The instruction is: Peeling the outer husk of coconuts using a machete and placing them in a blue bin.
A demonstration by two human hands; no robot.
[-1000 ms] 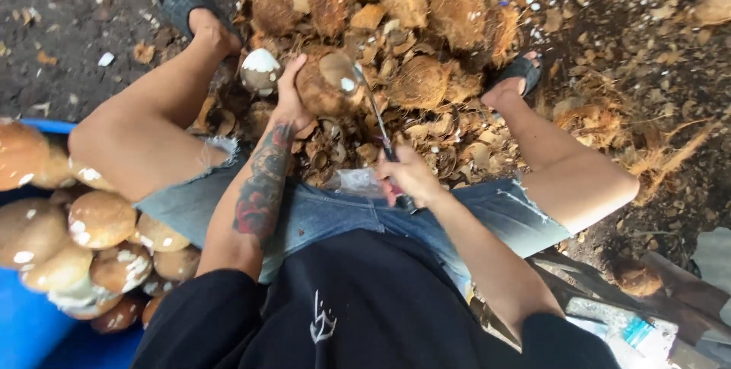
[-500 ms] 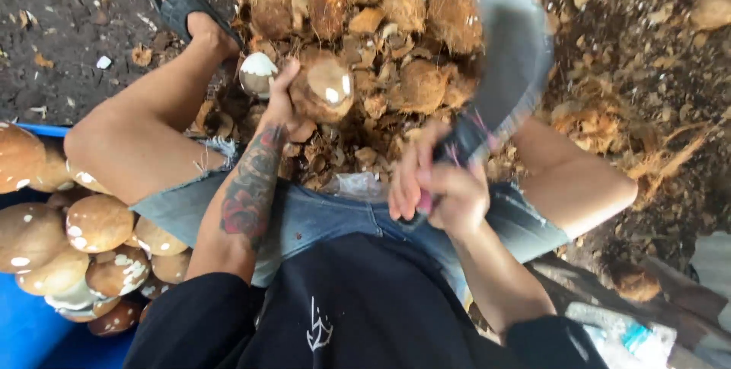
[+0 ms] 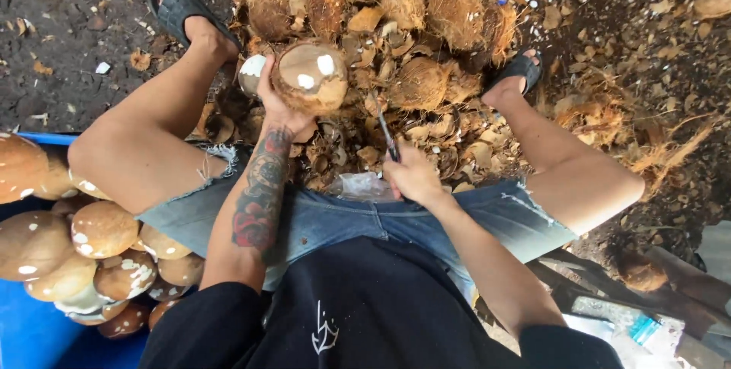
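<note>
My left hand [image 3: 280,110] cups a round peeled coconut [image 3: 311,76] from below and holds it up between my knees; its brown skin has white cut patches. My right hand [image 3: 413,174] grips the handle of a knife [image 3: 387,137], whose thin dark blade points up and away, just right of the coconut and apart from it. I sit with my legs spread, sandalled feet at the far left and far right of a heap of husks.
A heap of brown coconut husks and shells [image 3: 426,41] covers the ground between my feet. A blue tub [image 3: 30,323] at my left holds several peeled coconuts [image 3: 99,228]. Dark soil lies beyond, with scrap wood and a plastic bottle at lower right.
My right hand was raised high with the knife half a second ago and has come back down to my lap. The coconut has turned in my left hand.
</note>
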